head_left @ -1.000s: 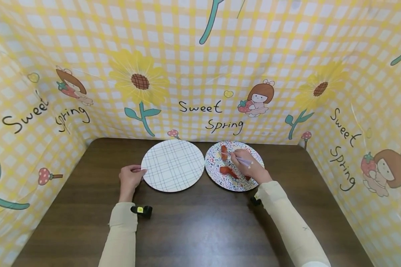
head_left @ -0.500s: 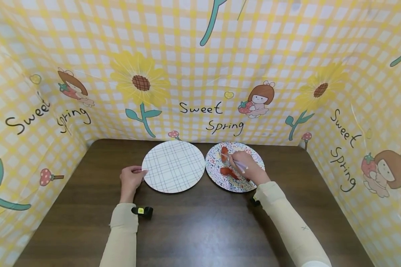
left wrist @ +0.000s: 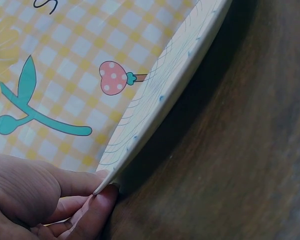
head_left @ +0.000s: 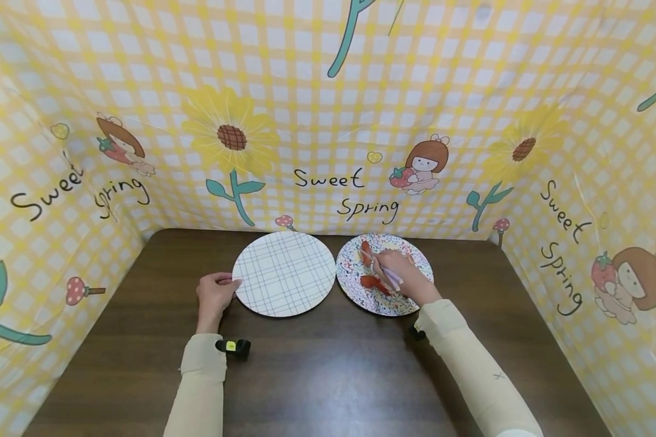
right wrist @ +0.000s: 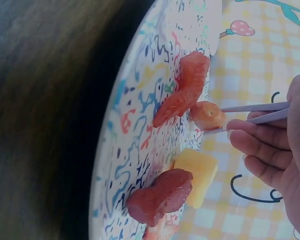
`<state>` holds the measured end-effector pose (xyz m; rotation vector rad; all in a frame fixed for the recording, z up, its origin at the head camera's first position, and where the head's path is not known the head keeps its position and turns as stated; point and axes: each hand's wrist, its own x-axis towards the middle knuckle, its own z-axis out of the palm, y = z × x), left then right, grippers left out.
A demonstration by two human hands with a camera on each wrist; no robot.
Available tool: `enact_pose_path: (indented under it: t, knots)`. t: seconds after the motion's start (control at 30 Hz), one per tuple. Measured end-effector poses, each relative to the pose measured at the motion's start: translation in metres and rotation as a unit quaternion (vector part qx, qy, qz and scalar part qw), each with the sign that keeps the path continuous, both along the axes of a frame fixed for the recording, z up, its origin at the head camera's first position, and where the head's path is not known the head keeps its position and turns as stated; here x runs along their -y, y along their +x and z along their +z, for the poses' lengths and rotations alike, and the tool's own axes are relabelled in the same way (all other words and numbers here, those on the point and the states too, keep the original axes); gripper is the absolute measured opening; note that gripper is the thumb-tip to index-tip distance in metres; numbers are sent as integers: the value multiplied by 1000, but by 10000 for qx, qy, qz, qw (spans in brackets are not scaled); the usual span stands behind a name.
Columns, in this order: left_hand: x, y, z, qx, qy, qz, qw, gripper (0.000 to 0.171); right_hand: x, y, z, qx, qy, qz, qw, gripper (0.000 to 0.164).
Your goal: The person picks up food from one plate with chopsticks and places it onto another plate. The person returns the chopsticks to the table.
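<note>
My left hand (head_left: 214, 297) pinches the left rim of a round white plate with a blue grid pattern (head_left: 284, 273), thumb on top and a fingertip under the edge in the left wrist view. A round plate with multicoloured squiggles (head_left: 352, 294) stands right beside it. Over that plate my right hand (head_left: 407, 276) holds a pair of pale purple chopsticks (right wrist: 265, 107). Their tips lie on either side of an orange-red food piece (right wrist: 207, 115) in the right wrist view. A longer curved red piece (right wrist: 185, 87) lies close against it.
Also on the squiggled plate are a dark red piece (right wrist: 160, 197) and a yellow block (right wrist: 196, 175). Behind the brown table (head_left: 317, 376) rises a yellow checked cloth (head_left: 328, 139), which also covers both sides.
The chopsticks have tilted slightly in my right hand, their rear ends shifting left, with the tips still at the far food piece. My left hand keeps its pinch on the grid plate.
</note>
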<state>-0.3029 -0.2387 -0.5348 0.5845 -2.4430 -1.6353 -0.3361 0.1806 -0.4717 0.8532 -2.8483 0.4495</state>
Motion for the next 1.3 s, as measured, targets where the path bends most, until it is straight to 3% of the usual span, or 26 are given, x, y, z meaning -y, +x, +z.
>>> enact_pose_path:
  t: [0.1,0.33,0.5,0.77,1.07,1.3]
  knots:
    - [0,0,0,-4,19,11,10000,36,0,2,2,33,-77,35,10000,33]
    - [0,-1,-1,-69,23,24,10000,35,-1,5,8,690,-298,-366,9965,43]
    - [0,-1,-3,-95,34,10,9999,35,-5,6,11,858,-505,-409,9942,44]
    - [1,-1,-3,-64,-67,-5,10000,35,-12,8,7,556,-1028,-55,9931,47]
    - [1,0,-1,-71,-52,-28,10000,35,-14,8,4,750,-1050,-326,9911,49]
    - [2,-1,-3,34,-149,-15,9999,35,-9,14,2,51,-921,29,9957,44]
